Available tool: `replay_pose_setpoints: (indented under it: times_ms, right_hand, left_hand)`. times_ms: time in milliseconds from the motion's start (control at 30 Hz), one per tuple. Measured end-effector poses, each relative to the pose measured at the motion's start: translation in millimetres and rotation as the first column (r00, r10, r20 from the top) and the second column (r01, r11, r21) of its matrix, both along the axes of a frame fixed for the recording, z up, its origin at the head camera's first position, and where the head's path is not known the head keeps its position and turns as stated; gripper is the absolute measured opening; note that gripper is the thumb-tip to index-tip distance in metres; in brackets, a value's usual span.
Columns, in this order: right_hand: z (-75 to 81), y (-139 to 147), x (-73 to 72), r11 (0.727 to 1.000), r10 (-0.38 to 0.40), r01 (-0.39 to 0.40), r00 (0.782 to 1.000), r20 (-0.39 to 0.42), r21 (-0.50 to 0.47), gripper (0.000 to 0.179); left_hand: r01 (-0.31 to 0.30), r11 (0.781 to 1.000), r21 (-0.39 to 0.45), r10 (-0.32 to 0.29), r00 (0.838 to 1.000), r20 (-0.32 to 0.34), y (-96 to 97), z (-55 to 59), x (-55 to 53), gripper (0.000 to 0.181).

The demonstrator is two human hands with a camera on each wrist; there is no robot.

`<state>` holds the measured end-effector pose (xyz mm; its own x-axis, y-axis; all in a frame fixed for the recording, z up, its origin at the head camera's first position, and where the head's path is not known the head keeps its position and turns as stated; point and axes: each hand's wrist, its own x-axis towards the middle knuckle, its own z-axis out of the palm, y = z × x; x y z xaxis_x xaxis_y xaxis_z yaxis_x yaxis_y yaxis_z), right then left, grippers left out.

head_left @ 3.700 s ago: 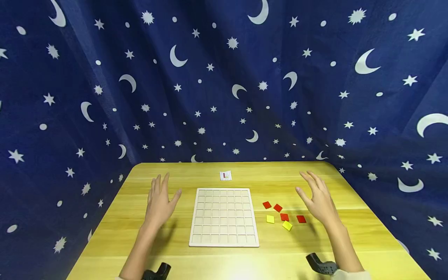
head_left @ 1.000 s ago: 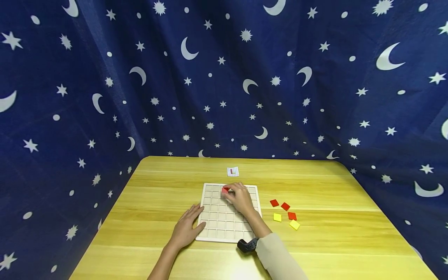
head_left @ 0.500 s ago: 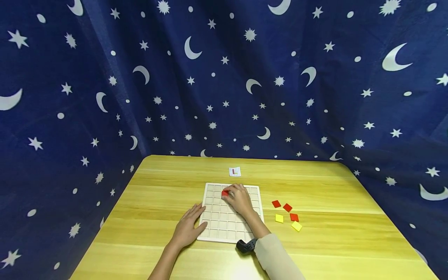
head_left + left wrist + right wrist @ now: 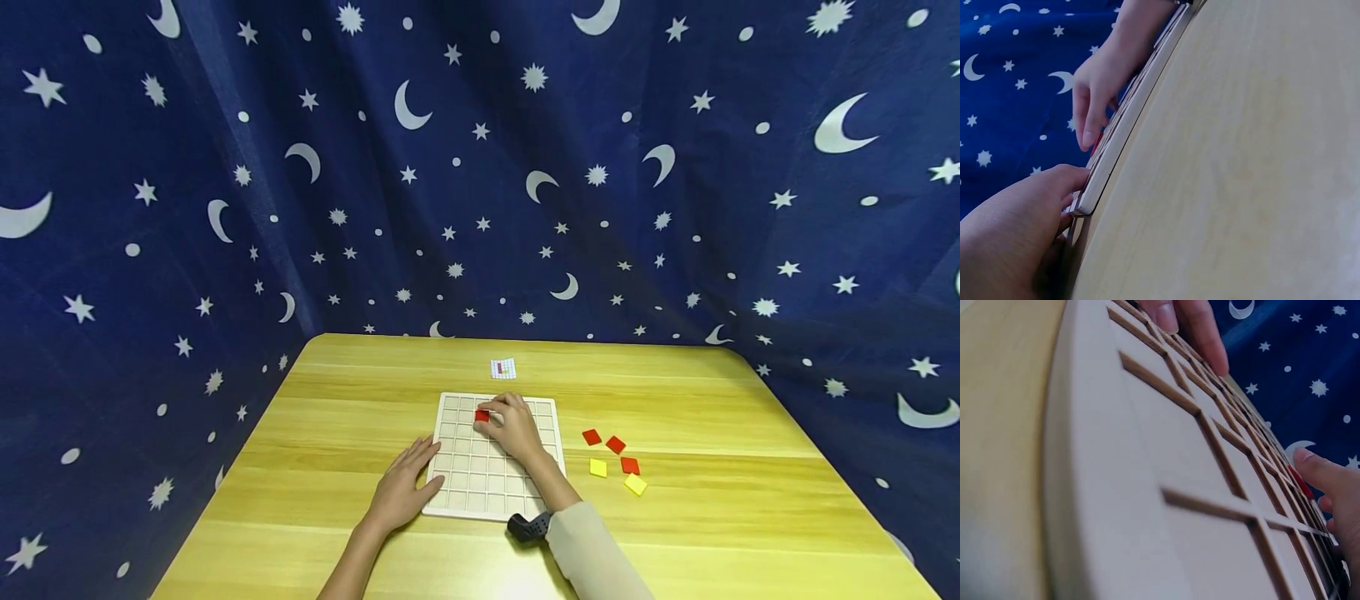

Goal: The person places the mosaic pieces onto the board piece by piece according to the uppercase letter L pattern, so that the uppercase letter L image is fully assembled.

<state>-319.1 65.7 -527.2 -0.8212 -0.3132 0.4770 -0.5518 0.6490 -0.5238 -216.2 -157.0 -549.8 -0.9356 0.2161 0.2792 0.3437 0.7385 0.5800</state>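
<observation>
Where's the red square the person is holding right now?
In the head view, the red square is near the far edge of the pale grid board, left of its middle, in the fingers of the right hand.

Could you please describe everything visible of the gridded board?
The gridded board is squarish and pale cream, apparently wood, with a plain rim, rounded corners and thin ridges dividing it into shallow cells. It lies flat on the wooden-looking table. The person's left grip rests on its left edge. The right grip pinches a red tile at a cell toward the far side; whether the tile is seated is unclear. The right forearm hides part of it.
</observation>
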Motion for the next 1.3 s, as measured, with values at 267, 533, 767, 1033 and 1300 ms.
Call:
replay_pose_setpoints:
  times_ms: [267, 533, 767, 1033, 1300]
  right_hand:
    - [-3.2, 10, 2.0, 0.999, -0.017, 0.016, 1.000, -0.019, -0.029, 0.026]
    - [-3.0, 13, 2.9, 0.999, -0.035, 0.035, 0.999, 0.000, -0.005, 0.025]
    - [4.1, 28, 6.0, 0.997, -0.016, 0.014, 0.999, -0.027, -0.071, 0.030]
    - [21.9, 91, 20.5, 0.985, -0.127, 0.117, 0.989, -0.076, -0.127, 0.027]
    - [23.0, 162, 38.9, 0.975, -0.205, 0.212, 0.973, 0.104, -0.063, 0.026]
  left_hand:
    - [-0.003, 1.000, 0.005, 0.003, 1.000, -0.012, 1.0, -1.8, 1.7, 0.054]
    - [0.019, 1.000, 0.005, -0.019, 1.000, -0.017, 5.2, -1.7, 0.5, 0.054]
    - [0.021, 1.000, -0.003, -0.021, 0.999, -0.044, 6.3, -1.7, -1.3, 0.053]
    - [0.009, 1.000, 0.007, -0.009, 0.999, -0.032, 4.3, -0.4, 0.2, 0.055]
    - [-0.001, 1.000, 0.001, 0.001, 1.000, -0.028, 1.5, -0.4, 1.1, 0.054]
